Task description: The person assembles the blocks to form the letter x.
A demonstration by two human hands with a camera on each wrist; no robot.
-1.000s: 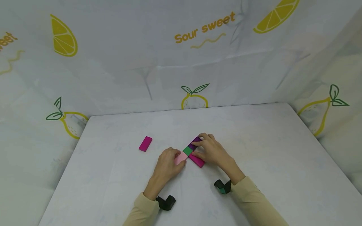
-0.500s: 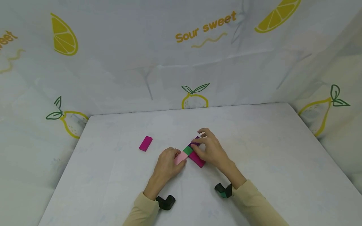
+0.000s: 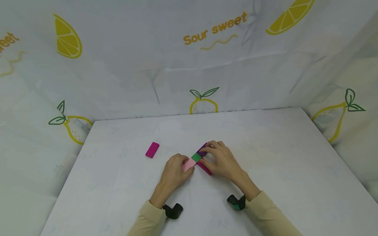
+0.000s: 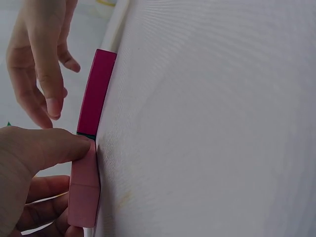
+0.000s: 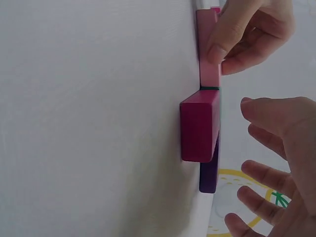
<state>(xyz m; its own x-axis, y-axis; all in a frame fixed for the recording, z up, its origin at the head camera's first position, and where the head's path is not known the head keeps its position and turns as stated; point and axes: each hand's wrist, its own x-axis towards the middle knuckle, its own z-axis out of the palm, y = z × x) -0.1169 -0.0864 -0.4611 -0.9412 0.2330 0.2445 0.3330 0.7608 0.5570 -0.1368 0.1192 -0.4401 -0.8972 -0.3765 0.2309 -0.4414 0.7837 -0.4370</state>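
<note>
In the head view my left hand [image 3: 174,168] pinches a pink block [image 3: 189,164] between thumb and fingers. A green square [image 3: 196,157] touches the pink block's far end, and a dark purple block [image 3: 202,150] continues the same slanting line. From the green piece a magenta block [image 3: 204,168] runs off toward the lower right. My right hand [image 3: 222,159] hovers over the purple and magenta blocks, hiding parts of both. The right wrist view shows its fingers [image 5: 266,175] spread and loosely bent, apart from the magenta block [image 5: 197,131].
A loose magenta block [image 3: 152,149] lies to the left, apart from the joined row. All of this is on a white table [image 3: 118,196], with a lemon-print cloth [image 3: 133,88] rising behind its back edge.
My right hand rises a little off the purple block, then comes lower and slightly right. The left hand stays on the pink block, and the blocks show no clear movement.
</note>
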